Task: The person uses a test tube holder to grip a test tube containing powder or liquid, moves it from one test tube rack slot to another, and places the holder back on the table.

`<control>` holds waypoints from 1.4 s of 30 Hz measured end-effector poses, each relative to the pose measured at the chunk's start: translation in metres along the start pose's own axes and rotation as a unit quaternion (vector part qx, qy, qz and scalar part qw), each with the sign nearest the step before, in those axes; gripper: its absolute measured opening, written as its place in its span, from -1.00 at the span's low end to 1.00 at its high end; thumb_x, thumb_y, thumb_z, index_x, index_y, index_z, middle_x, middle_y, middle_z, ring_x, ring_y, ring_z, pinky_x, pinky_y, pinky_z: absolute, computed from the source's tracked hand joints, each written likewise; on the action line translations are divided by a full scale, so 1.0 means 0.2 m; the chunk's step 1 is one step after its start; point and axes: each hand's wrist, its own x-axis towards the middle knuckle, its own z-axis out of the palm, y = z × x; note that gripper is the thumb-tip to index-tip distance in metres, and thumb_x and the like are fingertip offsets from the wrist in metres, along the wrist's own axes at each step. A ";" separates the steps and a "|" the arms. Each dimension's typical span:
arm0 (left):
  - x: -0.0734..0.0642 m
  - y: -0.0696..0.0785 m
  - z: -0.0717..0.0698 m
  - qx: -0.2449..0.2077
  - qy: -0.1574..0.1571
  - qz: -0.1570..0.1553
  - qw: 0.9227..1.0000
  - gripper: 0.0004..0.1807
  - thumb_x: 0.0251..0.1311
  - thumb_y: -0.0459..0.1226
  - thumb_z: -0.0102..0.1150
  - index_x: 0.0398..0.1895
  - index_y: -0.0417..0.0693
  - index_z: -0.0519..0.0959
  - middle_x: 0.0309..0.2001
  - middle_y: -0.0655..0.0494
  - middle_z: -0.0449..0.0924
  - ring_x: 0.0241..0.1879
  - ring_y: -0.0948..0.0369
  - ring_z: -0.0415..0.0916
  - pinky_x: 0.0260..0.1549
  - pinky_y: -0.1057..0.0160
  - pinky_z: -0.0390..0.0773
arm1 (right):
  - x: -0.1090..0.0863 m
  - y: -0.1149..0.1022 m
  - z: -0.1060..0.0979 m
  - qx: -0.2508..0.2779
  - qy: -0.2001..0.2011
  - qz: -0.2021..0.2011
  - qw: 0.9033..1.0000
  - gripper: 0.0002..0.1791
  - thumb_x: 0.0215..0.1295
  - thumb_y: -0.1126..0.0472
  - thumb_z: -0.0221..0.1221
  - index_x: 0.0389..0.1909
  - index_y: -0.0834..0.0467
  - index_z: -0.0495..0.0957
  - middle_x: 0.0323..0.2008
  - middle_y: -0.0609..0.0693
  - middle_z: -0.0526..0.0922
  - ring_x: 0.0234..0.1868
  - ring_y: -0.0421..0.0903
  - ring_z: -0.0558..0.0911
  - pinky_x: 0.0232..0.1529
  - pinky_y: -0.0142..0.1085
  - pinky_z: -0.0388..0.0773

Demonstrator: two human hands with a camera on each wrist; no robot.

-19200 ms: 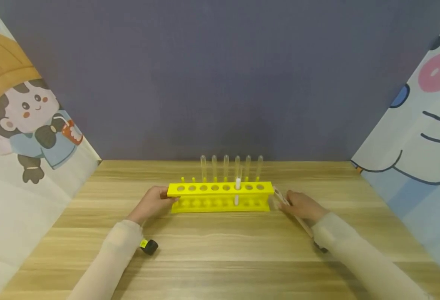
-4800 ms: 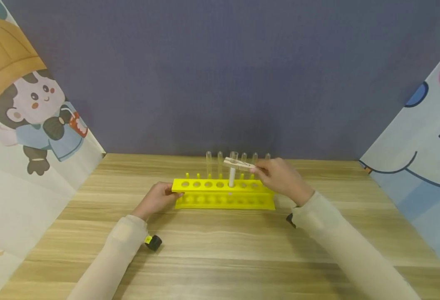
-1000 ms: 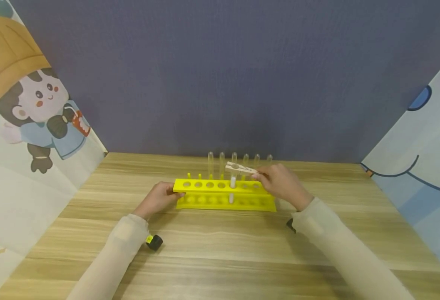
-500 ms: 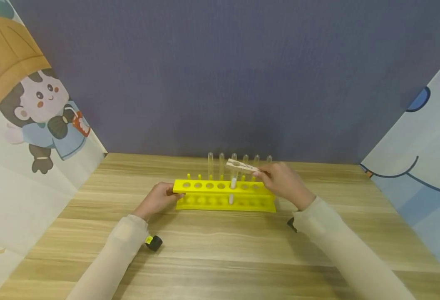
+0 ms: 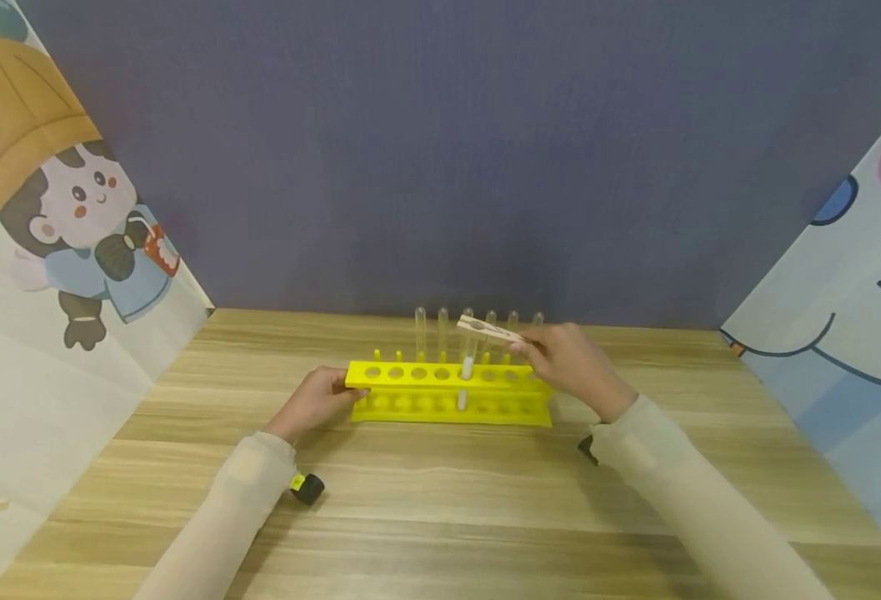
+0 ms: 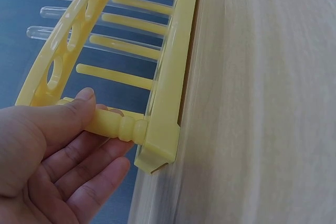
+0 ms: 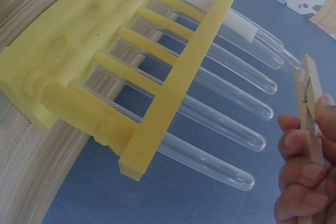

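A yellow test tube rack [image 5: 410, 382] stands on the table. My left hand [image 5: 312, 402] holds its left end; the left wrist view shows thumb and fingers around the end post [image 6: 107, 124]. In the rack stands a clear test tube with white contents [image 5: 468, 367], its mouth above the top plate. My right hand [image 5: 571, 367] grips a wooden test tube clamp [image 5: 488, 330]. In the right wrist view the clamp's front end [image 7: 305, 72] is at the mouth of that tube; whether they touch, I cannot tell.
Several clear test tubes [image 7: 218, 169] stand upside down on the rack's back pegs, close to the clamp. Bare yellow pegs [image 5: 377, 355] stick up at the left. A dark blue panel [image 5: 440, 167] rises behind the wooden table [image 5: 440, 517].
Several seconds ago the clamp was around the white-filled tube, raised higher; now the tube sits lower in the rack. Within the last second the clamp has shifted slightly up and right.
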 end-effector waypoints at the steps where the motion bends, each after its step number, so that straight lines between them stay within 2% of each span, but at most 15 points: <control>1: 0.00 0.00 0.00 0.002 0.001 0.001 1.000 -0.78 0.19 -0.32 0.19 -0.09 -0.14 0.63 -0.11 -0.01 0.66 -0.23 0.19 0.53 -0.17 0.21 0.54 | 0.00 0.00 0.00 0.003 0.000 -0.001 1.000 -0.78 0.31 0.13 0.16 -0.52 0.11 0.55 -0.79 -0.14 0.23 -0.76 -0.28 0.11 -0.70 -0.40 0.15; 11: 0.01 -0.02 0.00 0.016 0.005 0.014 1.000 -0.78 0.19 -0.31 0.20 -0.10 -0.15 0.63 -0.10 -0.03 0.66 -0.16 0.17 0.54 -0.09 0.12 0.54 | -0.01 0.03 0.00 0.005 -0.001 -0.007 1.000 -0.67 0.32 0.07 0.13 -0.61 0.12 0.47 -0.78 -0.15 0.19 -0.74 -0.28 0.10 -0.66 -0.39 0.16; 23: 0.02 -0.01 0.00 0.003 0.002 0.006 1.000 -0.80 0.19 -0.32 0.20 -0.12 -0.14 0.64 -0.13 0.00 0.67 -0.24 0.20 0.53 -0.18 0.21 0.55 | -0.03 0.05 -0.01 0.008 0.013 -0.012 1.000 -0.78 0.31 0.13 0.16 -0.52 0.09 0.56 -0.77 -0.16 0.23 -0.75 -0.31 0.11 -0.71 -0.41 0.14; 30: 0.02 -0.01 0.00 0.001 0.001 0.005 1.000 -0.81 0.20 -0.32 0.19 -0.13 -0.13 0.64 -0.14 0.01 0.67 -0.27 0.20 0.51 -0.23 0.25 0.53 | -0.05 0.08 -0.01 0.003 0.018 -0.010 1.000 -0.68 0.32 0.14 0.15 -0.64 0.08 0.41 -0.77 -0.16 0.20 -0.74 -0.31 0.10 -0.66 -0.40 0.14; 42: 0.02 -0.01 0.00 0.008 0.002 0.008 1.000 -0.79 0.20 -0.30 0.20 -0.12 -0.14 0.64 -0.13 0.00 0.67 -0.23 0.20 0.53 -0.18 0.21 0.54 | -0.13 0.12 -0.01 -0.003 0.011 0.022 1.000 -0.77 0.32 0.12 0.14 -0.42 0.18 0.60 -0.79 -0.16 0.23 -0.75 -0.30 0.11 -0.67 -0.39 0.16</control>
